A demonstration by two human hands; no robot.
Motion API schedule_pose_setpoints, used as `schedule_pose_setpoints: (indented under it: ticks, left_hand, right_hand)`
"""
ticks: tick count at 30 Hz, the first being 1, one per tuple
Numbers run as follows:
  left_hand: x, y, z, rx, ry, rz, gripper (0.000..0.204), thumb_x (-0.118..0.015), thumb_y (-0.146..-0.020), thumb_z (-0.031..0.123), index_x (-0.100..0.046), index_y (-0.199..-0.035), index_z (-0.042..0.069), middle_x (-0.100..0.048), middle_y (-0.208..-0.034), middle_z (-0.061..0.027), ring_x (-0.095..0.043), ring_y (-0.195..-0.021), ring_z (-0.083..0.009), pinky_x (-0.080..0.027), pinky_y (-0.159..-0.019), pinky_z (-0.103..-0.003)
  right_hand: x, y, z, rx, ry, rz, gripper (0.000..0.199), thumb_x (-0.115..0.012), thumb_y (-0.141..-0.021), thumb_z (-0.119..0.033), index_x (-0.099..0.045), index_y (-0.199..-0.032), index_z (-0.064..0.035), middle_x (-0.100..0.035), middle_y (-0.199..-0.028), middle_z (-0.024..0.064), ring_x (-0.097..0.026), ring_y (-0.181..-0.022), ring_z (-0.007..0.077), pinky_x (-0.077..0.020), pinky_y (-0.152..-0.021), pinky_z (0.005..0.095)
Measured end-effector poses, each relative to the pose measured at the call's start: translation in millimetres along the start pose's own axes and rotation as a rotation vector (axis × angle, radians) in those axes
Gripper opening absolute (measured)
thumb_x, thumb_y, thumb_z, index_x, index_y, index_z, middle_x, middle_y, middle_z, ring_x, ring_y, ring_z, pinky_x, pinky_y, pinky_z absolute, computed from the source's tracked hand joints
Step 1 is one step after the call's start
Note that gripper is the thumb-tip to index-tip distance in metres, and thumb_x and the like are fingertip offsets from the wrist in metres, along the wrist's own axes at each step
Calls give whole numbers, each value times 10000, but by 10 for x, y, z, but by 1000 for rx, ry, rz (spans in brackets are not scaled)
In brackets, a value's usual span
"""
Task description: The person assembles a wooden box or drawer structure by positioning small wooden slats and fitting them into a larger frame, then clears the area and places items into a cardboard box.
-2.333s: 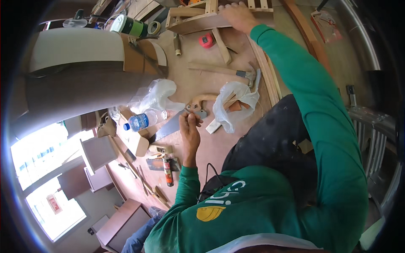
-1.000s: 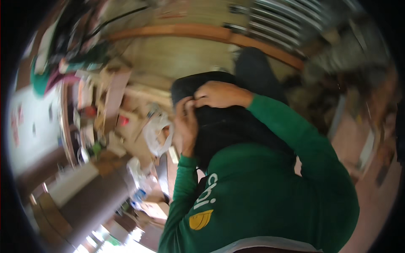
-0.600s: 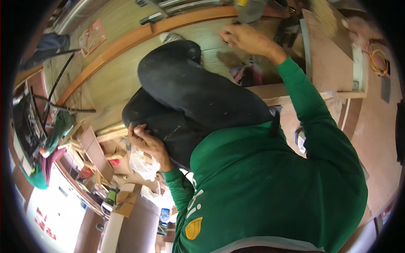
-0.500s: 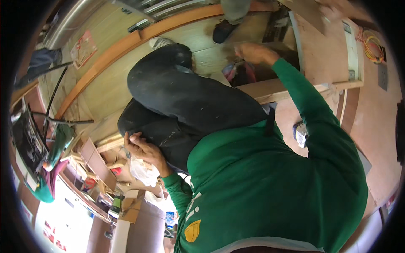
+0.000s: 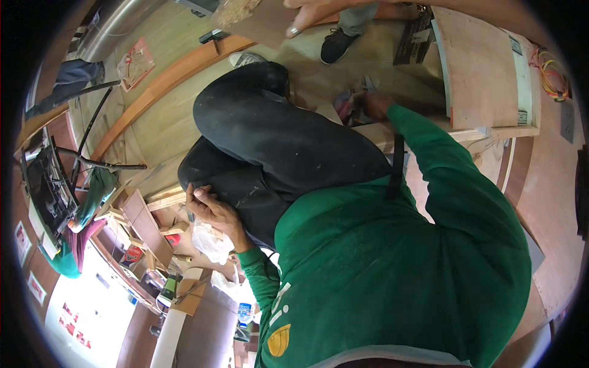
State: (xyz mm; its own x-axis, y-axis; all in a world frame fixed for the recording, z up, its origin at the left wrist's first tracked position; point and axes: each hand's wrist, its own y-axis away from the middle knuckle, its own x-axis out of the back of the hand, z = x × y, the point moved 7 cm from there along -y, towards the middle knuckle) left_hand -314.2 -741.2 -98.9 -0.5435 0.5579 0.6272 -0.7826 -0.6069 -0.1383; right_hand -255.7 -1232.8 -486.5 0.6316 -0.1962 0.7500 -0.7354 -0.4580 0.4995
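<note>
My left hand (image 5: 213,211) rests on my black trouser knee (image 5: 245,184), fingers bent; a thin dark stick shows by its fingertips, and I cannot tell whether it is gripped. My right hand (image 5: 375,104) reaches far forward and touches a small pink and purple packet (image 5: 346,107) on the wooden floor beside a light plywood board (image 5: 478,67). Its fingers are hidden. Green sleeves cover both arms.
Another person's hand (image 5: 319,9) holds a brown board at the top edge, with their dark shoe (image 5: 336,46) below it. White plastic bags (image 5: 208,242), wood offcuts (image 5: 165,199) and a bottle (image 5: 244,313) lie at lower left. A long curved wooden strip (image 5: 172,80) crosses the floor.
The view has swung from the cluttered work area to my legs and the floor. My right hand has moved down to the packet; my left hand stays on my knee.
</note>
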Motion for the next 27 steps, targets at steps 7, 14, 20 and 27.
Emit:
schedule_pose_setpoints:
  ticks: [7, 14, 20, 27]
  left_hand:
    - [89, -38, -117, 29, -27, -74, 323, -493, -1069, 223, -566, -1294, 3, -647, -1011, -132, -611, -935, -223, -494, -872, -356]
    - [762, 245, -216, -12, 207, 88, 356, -691, -975, 190, -588, -1263, 8, -654, -1000, -121, -617, -855, -190, -514, -766, -303]
    - [2107, 622, -788, 95, -397, 539, 431, -751, -886, 204, -607, -1252, 26, -610, -1122, -194, -574, -1009, -356, -470, -899, -447]
    - [2073, 128, -1270, 27, -491, 312, 453, -745, -876, 256, -623, -1245, 23, -613, -1195, -214, -552, -1142, -406, -442, -979, -483]
  right_hand:
    - [245, 33, 189, -279, -595, -160, 277, -503, -1014, -217, -653, -1120, -9, -637, -957, 127, -603, -805, 255, -476, -694, 401]
    - [892, 151, -589, 15, -237, -83, 385, -456, -1051, -237, -597, -1281, 39, -632, -1243, 251, -632, -1106, 378, -478, -951, 464]
    - [2444, 2, -2465, 117, -177, 238, 332, -529, -1034, -205, -627, -1222, 50, -662, -1182, 236, -644, -1109, 367, -486, -955, 436]
    - [3246, -58, -4747, 594, -274, 566, 266, -626, -993, -219, -680, -1146, -9, -688, -1069, 175, -675, -962, 287, -519, -865, 367]
